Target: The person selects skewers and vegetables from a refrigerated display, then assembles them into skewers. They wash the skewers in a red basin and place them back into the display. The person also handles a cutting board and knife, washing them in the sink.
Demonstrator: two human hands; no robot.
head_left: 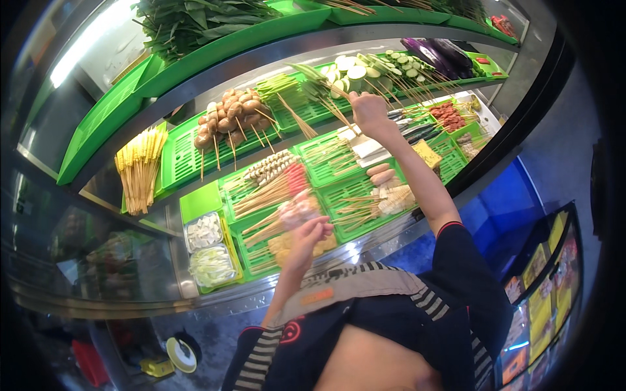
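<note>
My right hand (369,110) reaches to the middle shelf, closed around the wooden stick of a skewer with a long green vegetable (309,73) on its far end. Skewers of sliced zucchini or cucumber (349,71) lie just beyond it. Lower down, my left hand (309,239) hovers over the front trays with fingers bent together; whether something thin is between them cannot be told. Beneath and beside it are skewers of pinkish food (298,210) and yellowish tofu-like pieces (281,248). Skewered mushrooms (234,115) and green stalks (279,88) stand left of my right hand.
Baby corn skewers (141,161) stand at the left. Above, a green shelf tray (244,32) holds leafy greens (195,24). Eggplants (437,56) and red meat skewers (447,116) lie at the right. A metal counter edge (352,251) runs before me; plastic-covered containers (211,264) sit front left.
</note>
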